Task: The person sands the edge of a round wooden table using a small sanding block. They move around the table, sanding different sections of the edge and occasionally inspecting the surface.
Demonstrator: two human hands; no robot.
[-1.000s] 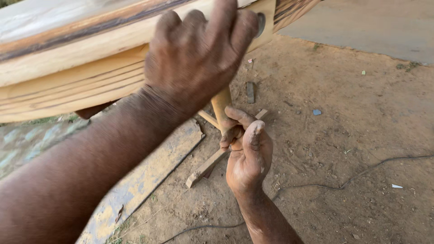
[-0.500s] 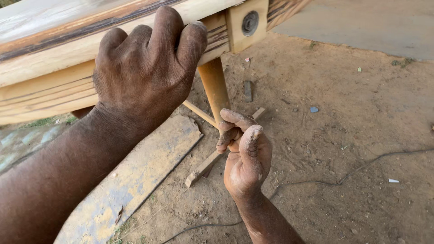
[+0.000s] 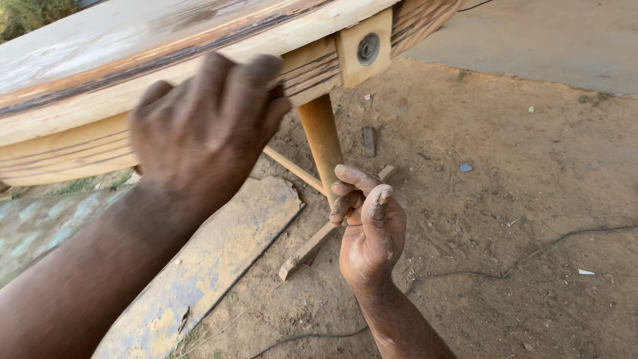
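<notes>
Round wooden table (image 3: 133, 40), pale worn top, grooved apron running under its rim. A square wooden block (image 3: 364, 48) is set into the apron at the table's near edge, with a round dark metal fitting (image 3: 368, 48) at its centre. No packages, labels or signs in view.

Left hand (image 3: 203, 136), blurred, lies against the apron (image 3: 66, 149) just left of the block. Its fingers are bent and close together, tips hooked up at the rim's underside; whether they grip anything cannot be told.

Right hand (image 3: 369, 229) is lower, beside the tapered wooden leg (image 3: 322, 146) that drops from under the block. Thumb points up; forefinger and the other fingers curl inward toward the leg's lower part, loosely closed. They sit just at the leg; actual contact cannot be told. Nothing visible is pinched between them.

A thin wooden stretcher (image 3: 292, 169) runs left from the leg, behind the left hand's wrist side.

On the dirt ground: a flat weathered board (image 3: 219, 259) with patchy paint below the table edge, a short wooden offcut (image 3: 309, 249) by the right hand, a dark cable (image 3: 531, 256) trailing to the right, small scraps of litter.
</notes>
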